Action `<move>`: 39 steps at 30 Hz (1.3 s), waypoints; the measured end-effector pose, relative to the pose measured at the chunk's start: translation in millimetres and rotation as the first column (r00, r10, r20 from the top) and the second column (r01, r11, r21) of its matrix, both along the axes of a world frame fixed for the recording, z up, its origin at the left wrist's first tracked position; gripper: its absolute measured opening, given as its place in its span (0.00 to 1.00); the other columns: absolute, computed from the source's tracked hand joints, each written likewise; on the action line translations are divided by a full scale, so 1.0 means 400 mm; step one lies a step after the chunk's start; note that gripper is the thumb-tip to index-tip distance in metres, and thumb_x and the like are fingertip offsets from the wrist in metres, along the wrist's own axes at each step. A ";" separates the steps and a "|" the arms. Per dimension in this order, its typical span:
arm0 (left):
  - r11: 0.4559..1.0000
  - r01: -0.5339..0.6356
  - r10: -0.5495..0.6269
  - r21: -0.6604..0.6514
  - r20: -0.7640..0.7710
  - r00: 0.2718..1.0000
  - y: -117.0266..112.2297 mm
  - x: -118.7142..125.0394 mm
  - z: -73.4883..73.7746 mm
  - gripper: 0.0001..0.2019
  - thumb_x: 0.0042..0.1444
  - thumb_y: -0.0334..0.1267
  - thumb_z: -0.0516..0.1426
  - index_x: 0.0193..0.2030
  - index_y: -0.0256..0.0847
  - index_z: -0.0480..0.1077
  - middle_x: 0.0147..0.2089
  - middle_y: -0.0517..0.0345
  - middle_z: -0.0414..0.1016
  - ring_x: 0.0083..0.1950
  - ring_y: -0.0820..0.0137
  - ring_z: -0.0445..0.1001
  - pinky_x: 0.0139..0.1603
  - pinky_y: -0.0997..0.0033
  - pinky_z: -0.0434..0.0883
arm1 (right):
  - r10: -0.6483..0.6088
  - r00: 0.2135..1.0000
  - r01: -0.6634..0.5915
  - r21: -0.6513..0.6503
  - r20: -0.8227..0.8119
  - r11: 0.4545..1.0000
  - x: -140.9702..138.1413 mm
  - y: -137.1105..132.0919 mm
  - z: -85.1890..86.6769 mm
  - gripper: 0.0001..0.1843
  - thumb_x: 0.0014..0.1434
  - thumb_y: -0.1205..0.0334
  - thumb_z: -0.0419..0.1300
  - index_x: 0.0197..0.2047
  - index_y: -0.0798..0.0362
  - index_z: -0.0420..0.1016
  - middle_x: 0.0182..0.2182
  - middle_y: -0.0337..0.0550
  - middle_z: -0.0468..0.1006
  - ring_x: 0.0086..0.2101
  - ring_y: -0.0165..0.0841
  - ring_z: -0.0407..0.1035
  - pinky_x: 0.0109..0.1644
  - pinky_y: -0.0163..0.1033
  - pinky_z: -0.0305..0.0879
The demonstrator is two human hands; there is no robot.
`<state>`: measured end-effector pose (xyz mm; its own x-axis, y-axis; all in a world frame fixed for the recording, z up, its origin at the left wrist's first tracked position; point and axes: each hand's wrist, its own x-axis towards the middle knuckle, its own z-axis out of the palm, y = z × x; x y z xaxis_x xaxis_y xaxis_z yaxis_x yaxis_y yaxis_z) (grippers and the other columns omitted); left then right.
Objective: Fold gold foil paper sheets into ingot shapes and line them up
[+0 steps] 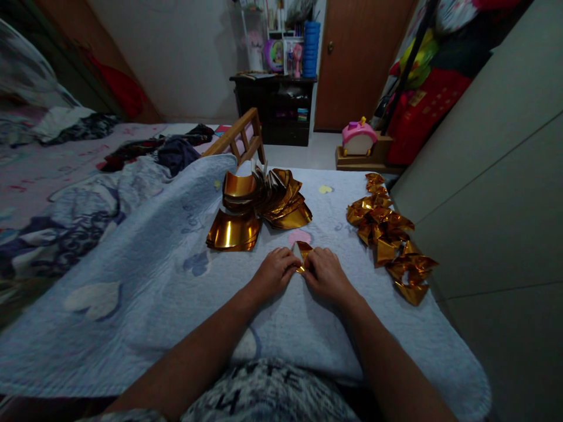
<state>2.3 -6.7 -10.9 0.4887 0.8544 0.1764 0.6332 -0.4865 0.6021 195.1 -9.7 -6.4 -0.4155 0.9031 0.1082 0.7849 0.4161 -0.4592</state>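
My left grip (275, 271) and right grip (328, 272) are closed, pinching one piece of gold paper (304, 248) between them over the blue quilt (193, 319). Gold sheets (235, 228) lie beyond, leftward; crumpled gold pieces (387, 228) lie right.

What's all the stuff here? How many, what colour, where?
Patterned fabric quilt: one, pale blue, underneath
Shiny foil sheets: many, gold, quilt's far middle
Folded foil pieces: several, gold, quilt's right
Small foil piece: one, gold, front centre
Slatted wooden rail: one, brown, behind sheets
Crumpled cloths: several, mixed, left
Boxy cabinet: one, black, back
Ribbed cylinder: one, blue, cabinet top
Wooden door: one, brown, back
Arched toy: one, pink, near door
Background clutter: many, mixed, back right
Left hand and right hand: two, bare, pinching small piece
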 end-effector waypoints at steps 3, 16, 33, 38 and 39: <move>1.000 -0.001 0.001 -0.012 0.004 1.000 0.004 0.001 -0.005 0.07 0.63 0.30 0.57 0.43 0.41 0.77 0.41 0.52 0.74 0.46 0.63 0.71 0.50 0.62 0.68 | 0.000 1.000 0.000 -0.003 0.000 1.000 -0.001 -0.001 0.004 0.04 0.61 0.64 0.61 0.36 0.52 0.70 0.37 0.46 0.73 0.39 0.39 0.63 0.42 0.42 0.52; 1.000 -0.019 0.019 0.021 -0.025 0.999 0.009 0.004 -0.016 0.05 0.63 0.31 0.58 0.42 0.40 0.77 0.40 0.53 0.73 0.45 0.63 0.71 0.49 0.62 0.68 | -0.103 0.991 0.101 0.027 0.083 0.995 -0.028 -0.001 0.007 0.12 0.62 0.53 0.65 0.36 0.53 0.73 0.38 0.47 0.76 0.40 0.39 0.64 0.42 0.42 0.51; 0.994 -0.095 0.098 0.052 -0.064 0.993 0.000 -0.005 -0.019 0.10 0.64 0.32 0.57 0.45 0.45 0.81 0.38 0.53 0.72 0.44 0.63 0.69 0.45 0.63 0.66 | -0.174 0.977 0.174 0.013 0.123 0.985 -0.046 -0.007 0.013 0.12 0.63 0.52 0.64 0.38 0.53 0.73 0.40 0.47 0.76 0.41 0.42 0.65 0.42 0.42 0.51; 0.995 -0.087 0.092 0.054 -0.078 0.993 0.001 -0.006 -0.020 0.10 0.63 0.31 0.58 0.44 0.46 0.81 0.37 0.54 0.71 0.43 0.64 0.69 0.45 0.63 0.65 | -0.150 0.985 0.151 -0.002 0.086 0.989 -0.034 -0.010 0.008 0.08 0.63 0.57 0.64 0.40 0.52 0.72 0.40 0.46 0.76 0.40 0.40 0.64 0.41 0.42 0.51; 0.995 -0.085 0.089 0.054 -0.077 0.993 0.002 -0.006 -0.020 0.11 0.64 0.31 0.58 0.45 0.46 0.81 0.37 0.54 0.72 0.43 0.64 0.69 0.45 0.63 0.65 | -0.143 0.986 0.144 -0.004 0.080 0.990 -0.032 -0.010 0.008 0.08 0.63 0.57 0.63 0.41 0.52 0.71 0.40 0.46 0.75 0.41 0.40 0.64 0.42 0.42 0.51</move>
